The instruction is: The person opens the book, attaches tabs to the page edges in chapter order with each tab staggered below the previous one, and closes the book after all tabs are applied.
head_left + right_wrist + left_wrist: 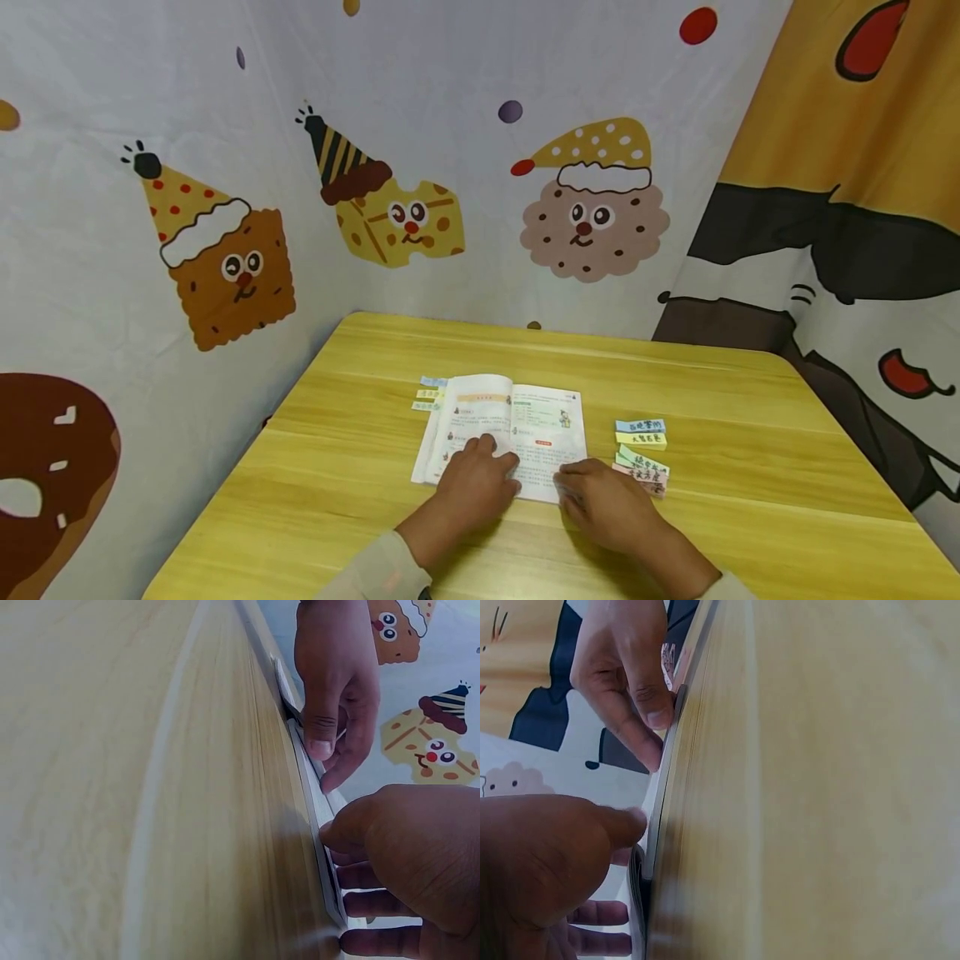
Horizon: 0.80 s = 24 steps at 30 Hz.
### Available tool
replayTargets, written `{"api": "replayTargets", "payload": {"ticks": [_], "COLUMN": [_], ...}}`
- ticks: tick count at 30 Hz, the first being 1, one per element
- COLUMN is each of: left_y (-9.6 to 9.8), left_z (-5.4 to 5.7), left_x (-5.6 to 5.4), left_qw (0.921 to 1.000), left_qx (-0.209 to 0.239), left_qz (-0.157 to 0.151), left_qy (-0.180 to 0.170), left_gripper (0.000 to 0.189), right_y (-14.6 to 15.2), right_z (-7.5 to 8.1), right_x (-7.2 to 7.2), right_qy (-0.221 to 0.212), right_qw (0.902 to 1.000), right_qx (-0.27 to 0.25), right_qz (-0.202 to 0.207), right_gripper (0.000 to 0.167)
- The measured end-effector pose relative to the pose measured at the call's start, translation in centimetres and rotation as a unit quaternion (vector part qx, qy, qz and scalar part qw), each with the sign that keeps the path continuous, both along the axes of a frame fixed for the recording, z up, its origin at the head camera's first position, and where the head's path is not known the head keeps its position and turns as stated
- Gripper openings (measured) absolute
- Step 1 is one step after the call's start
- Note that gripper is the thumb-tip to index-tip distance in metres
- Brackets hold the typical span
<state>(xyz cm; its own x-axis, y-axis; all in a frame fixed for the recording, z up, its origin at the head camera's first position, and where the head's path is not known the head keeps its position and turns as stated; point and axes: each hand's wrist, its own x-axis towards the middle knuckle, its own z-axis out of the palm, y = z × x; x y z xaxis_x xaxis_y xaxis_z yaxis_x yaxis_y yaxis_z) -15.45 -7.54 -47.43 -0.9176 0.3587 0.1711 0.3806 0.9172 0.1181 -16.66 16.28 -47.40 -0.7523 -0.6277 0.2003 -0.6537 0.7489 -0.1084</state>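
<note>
An open book (546, 408) with printed text and small coloured pictures lies on the wooden table. Across the lower part of its left page rests my left hand (476, 482), fingers spread and pointing away. My right hand (611, 504) touches the lower right corner, its fingertips along the right edge. In the right wrist view that hand's thumb (349, 827) is on the page near the front edge, while its other fingers reach forward. Paper tabs (429, 394) in blue, yellow and green stick out from the book's left side.
Right of the book lie several handwritten paper strips: a blue one (640, 425), a yellow one (641, 439), and green and pink ones (645, 477) overlapping near my right hand. Behind the wooden table (750, 417) hangs a white curtain (450, 100) printed with cartoon food.
</note>
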Motion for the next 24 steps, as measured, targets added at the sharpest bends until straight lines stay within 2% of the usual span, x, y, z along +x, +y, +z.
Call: {"api": "replayTargets", "payload": {"ticks": [4,14,24], "left_y": [0.1,-0.1,0.0], "left_z": [0.1,0.3,0.3], "left_x": [0.0,-0.1,0.0], "left_qw": [0.9995,0.9996,0.9996], "left_qx": [0.000,-0.009,-0.009], "left_qz": [0.005,-0.001,0.001], "left_qy": [-0.030,-0.028,-0.026], "left_gripper": [0.040,0.049,0.047], "right_y": [0.2,1.1,2.1], "right_z": [-0.2,-0.2,0.4], "right_x": [0.0,0.6,0.8], "right_qy": [-0.008,-0.017,-0.024], "right_qw": [1.0000,0.9997,0.9985], "right_qx": [-0.002,-0.005,-0.026], "right_qz": [0.002,0.019,0.041], "right_gripper": [0.031,0.037,0.020]}}
